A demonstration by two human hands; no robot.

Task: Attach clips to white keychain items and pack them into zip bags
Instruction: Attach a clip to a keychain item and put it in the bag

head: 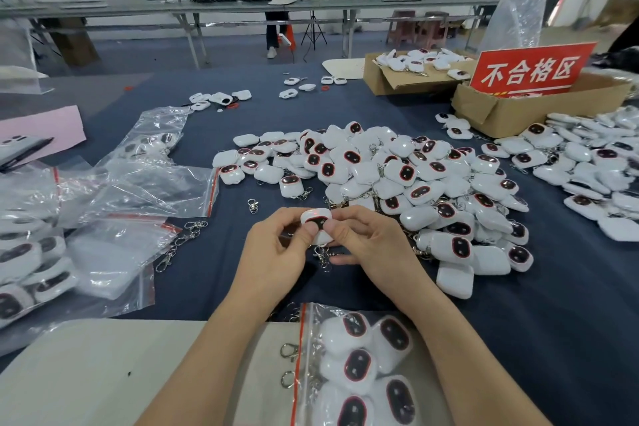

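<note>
I hold one white keychain item (316, 220) with a dark oval face between both hands above the dark blue table. My left hand (276, 252) pinches its left side with thumb and fingers. My right hand (366, 242) pinches its right side. A metal clip with chain (322, 258) hangs under the item. A big pile of white keychain items (397, 183) lies just beyond my hands. A zip bag (359, 367) holding several items lies near me, below my forearms. Loose metal clips (179, 242) lie to the left.
Zip bags (114, 190), some filled and some without items, cover the left side. Cardboard boxes (511, 111) and a red sign (529, 69) stand at the back right. More white items (594, 166) are heaped at the right. A beige board (86, 373) lies at the near edge.
</note>
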